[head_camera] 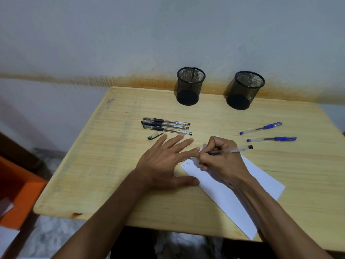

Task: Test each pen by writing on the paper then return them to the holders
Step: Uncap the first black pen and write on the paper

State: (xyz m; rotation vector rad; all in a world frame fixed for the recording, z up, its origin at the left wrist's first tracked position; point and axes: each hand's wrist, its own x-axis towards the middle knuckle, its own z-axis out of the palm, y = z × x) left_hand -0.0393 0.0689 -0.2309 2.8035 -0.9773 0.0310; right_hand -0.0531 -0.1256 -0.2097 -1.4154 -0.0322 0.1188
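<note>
My right hand [217,156] grips a black pen [235,149] with its tip down on the white paper [224,191], beside a short written word [186,164]. My left hand [166,161] lies flat with spread fingers, its fingertips and thumb on the paper's left edge. Three capped black pens [167,126] lie side by side on the wooden table [112,165], with a loose black cap [155,136] just below them. Two blue pens [261,128] [271,139] lie to the right. Two black mesh holders [189,86] [243,90] stand empty at the back.
The table's back edge meets a grey wall with a rusty stain. An orange box [16,191] stands on the floor off the table's left side. The table's left edge runs diagonally from back to front.
</note>
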